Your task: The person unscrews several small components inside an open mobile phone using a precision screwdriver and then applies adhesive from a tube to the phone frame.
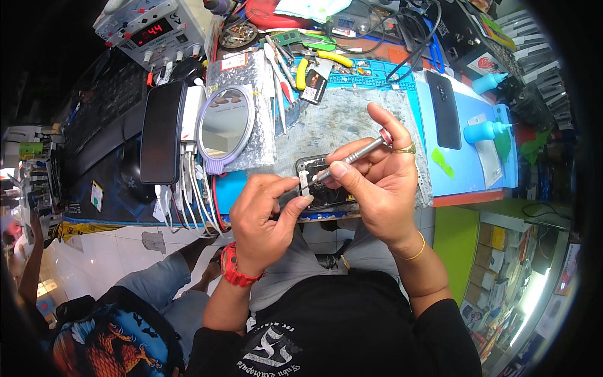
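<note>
Looking down through the head camera, the opened phone (320,182) lies on the grey work mat (352,119) at the near edge of the bench, just ahead of both hands and between them; its long axis cannot be judged, since the hands hide most of it. The right hand (377,195) pinches a slim metal screwdriver (352,156) between thumb and fingers, the forefinger resting on its red cap; the tool's long axis slants from upper right, at the cap, down to lower left, where the tip meets the phone's upper left part. The left hand (267,217) is curled, thumb and forefinger closed on a small pale part (304,182) at the phone's left edge, touching or just beside the driver's tip; which of the two I cannot tell. So the tip lies left of and below the right hand, and the left hand is the nearer to that spot. A round mirror (225,125) stands to the left, well apart; a dark phone (443,108) rests on the blue mat (468,166) to the right.
</note>
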The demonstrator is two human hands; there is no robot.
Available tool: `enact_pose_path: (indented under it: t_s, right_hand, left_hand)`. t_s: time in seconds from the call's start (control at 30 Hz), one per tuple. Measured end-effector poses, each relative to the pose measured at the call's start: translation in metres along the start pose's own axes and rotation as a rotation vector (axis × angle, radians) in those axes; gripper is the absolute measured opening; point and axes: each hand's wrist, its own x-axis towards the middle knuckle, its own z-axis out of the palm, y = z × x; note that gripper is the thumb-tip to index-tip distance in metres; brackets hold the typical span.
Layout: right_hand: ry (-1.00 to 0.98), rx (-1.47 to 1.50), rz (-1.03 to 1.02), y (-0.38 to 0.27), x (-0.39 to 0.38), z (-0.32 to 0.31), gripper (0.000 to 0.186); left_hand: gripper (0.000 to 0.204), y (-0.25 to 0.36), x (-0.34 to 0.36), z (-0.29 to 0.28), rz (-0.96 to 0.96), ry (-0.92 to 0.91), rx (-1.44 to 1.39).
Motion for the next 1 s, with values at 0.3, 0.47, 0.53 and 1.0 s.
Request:
enact_pose_path:
  t_s: [0.3, 0.47, 0.53, 1.0]
  right_hand:
    - [-0.006, -0.015, 0.006, 0.0012, -0.0008, 0.0011, 0.082]
    - [-0.003, -0.02, -0.041, -0.0031, -0.0009, 0.0023, 0.082]
    - [-0.042, -0.064, -0.034, -0.0049, -0.0011, 0.0009, 0.083]
    - [-0.105, -0.18, -0.118, -0.0047, -0.0056, 0.0, 0.088]
  left_hand:
    - [0.017, -0.0019, -0.0002, 0.0037, 0.003, 0.035, -0.034]
    - [0.017, 0.0031, 0.0015, 0.0054, -0.036, 0.044, -0.058]
    - [0.019, 0.003, 0.0005, 0.0054, -0.055, 0.045, -0.066]
    - [0.019, -0.0056, -0.0013, 0.0047, 0.038, -0.004, -0.033]
